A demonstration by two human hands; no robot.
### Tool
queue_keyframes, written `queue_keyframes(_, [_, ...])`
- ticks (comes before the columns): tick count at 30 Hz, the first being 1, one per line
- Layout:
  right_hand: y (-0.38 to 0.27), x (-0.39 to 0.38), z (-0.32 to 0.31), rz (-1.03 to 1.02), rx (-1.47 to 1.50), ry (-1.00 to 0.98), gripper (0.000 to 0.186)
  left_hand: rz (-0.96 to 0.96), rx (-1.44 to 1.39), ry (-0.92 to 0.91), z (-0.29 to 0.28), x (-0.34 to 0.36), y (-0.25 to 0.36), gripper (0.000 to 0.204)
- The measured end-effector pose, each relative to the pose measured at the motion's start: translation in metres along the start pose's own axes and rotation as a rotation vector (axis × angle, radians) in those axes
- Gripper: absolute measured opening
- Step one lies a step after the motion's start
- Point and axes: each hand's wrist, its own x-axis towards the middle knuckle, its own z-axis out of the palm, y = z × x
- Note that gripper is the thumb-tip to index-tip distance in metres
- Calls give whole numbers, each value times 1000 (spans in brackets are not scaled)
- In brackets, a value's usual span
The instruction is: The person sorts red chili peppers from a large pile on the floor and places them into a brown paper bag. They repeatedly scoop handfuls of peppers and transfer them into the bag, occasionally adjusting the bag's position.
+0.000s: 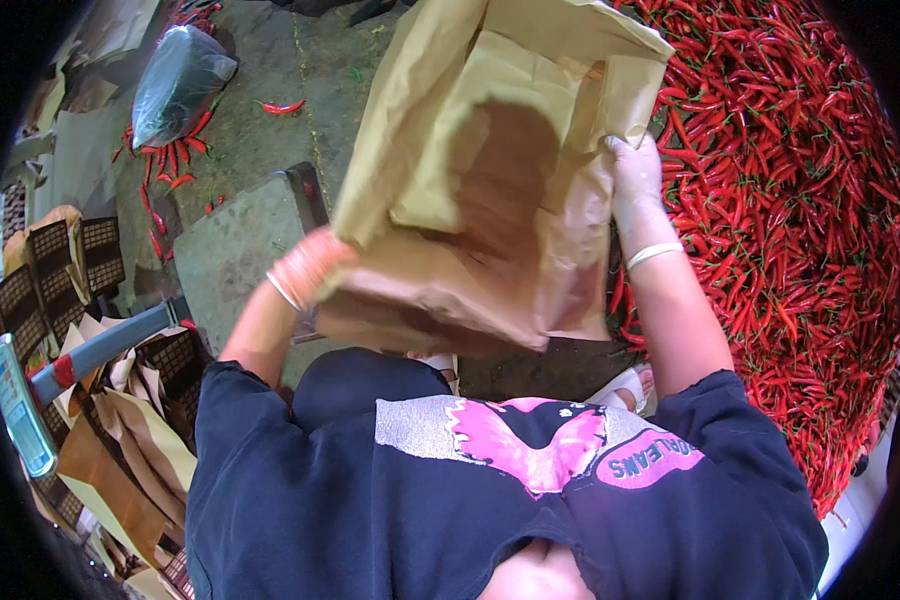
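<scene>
1. At the far left, a pale blue display unit [22, 408] sits on a grey post [105, 350], near brown mesh crates [48, 260] and folded brown paper [142, 425].
2. A filled, translucent plastic bag [182, 85] lies on the floor, with red chillies beside its lower end.
3. A flat grey platform [232, 245] lies just left of the person.
4. The left hand [312, 268], orange-looking and blurred, meets the near left side of the brown paper bag; I cannot tell how its fingers close.
5. The brown paper bag [495, 150] is held up before the person, mouth gaping, a shadow inside.
6. The right hand [635, 175], white-gloved, pinches the bag's right rim.
7. A broad heap of red chillies [785, 210] fills the right side.
</scene>
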Motion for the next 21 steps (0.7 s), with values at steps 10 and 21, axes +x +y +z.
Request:
queue_keyframes(10, [-20,-95,31,-706,-1205,239,76,97,403,-48,-103,56,90,36])
queue_keyframes(21, [29,-190,55,-952,-1169,-556,69,588,1614,790,-18,7,162,74])
